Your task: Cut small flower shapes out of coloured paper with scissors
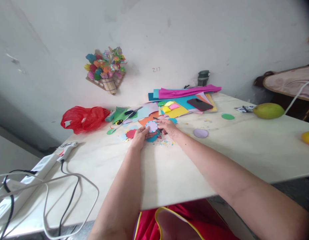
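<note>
A small lilac paper flower with a scalloped edge is pinched in my left hand. My right hand is closed close to the flower's right edge. A thin dark tool shows at its fingers; its kind is too small to tell. Beneath my hands lies a blue paper piece, partly covered. A red paper flower lies left of my left hand, over other pale cut pieces. Tiny paper scraps are scattered just in front of my right hand.
Dark-handled scissors lie behind, near a red plastic bag. Coloured sheets and a phone are at the back. Lilac and green discs and a mango lie right. A power strip with cables is left.
</note>
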### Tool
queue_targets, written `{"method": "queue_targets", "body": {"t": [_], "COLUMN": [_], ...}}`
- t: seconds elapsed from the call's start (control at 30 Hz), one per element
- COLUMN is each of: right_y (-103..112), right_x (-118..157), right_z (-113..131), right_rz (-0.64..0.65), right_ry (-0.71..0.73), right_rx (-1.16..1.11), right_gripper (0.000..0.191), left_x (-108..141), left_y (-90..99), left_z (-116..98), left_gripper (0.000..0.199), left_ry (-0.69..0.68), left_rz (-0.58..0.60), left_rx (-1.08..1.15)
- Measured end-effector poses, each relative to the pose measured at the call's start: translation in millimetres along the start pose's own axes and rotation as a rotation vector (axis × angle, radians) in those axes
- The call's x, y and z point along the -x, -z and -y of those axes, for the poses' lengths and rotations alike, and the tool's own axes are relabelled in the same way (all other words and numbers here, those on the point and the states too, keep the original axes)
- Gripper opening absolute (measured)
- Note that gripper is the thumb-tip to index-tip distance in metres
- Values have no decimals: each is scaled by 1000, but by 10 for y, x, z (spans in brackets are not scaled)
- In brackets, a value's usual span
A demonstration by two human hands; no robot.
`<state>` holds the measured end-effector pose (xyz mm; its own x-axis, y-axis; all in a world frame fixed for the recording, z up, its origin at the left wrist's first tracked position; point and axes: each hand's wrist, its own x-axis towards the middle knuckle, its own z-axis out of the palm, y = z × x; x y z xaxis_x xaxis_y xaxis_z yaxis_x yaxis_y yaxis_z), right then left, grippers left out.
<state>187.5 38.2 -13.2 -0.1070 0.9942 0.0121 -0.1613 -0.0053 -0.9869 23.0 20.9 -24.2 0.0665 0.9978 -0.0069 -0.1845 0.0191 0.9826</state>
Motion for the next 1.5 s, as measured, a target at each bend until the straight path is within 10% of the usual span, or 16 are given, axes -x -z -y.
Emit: {"method": "queue_targets", "body": {"t": [1.5], "right_y": [-29], "right_x": [-29], "right_z": [-28], "right_rz": [-26], "right_ry": [2], "right_rx": [-7], "right_gripper": [13], "left_x": [-48], "left_y": [34], "left_z": [54], "left_gripper": [31], "left_ry": [-8], "left_rz": [21], "left_rx": [-39]}}
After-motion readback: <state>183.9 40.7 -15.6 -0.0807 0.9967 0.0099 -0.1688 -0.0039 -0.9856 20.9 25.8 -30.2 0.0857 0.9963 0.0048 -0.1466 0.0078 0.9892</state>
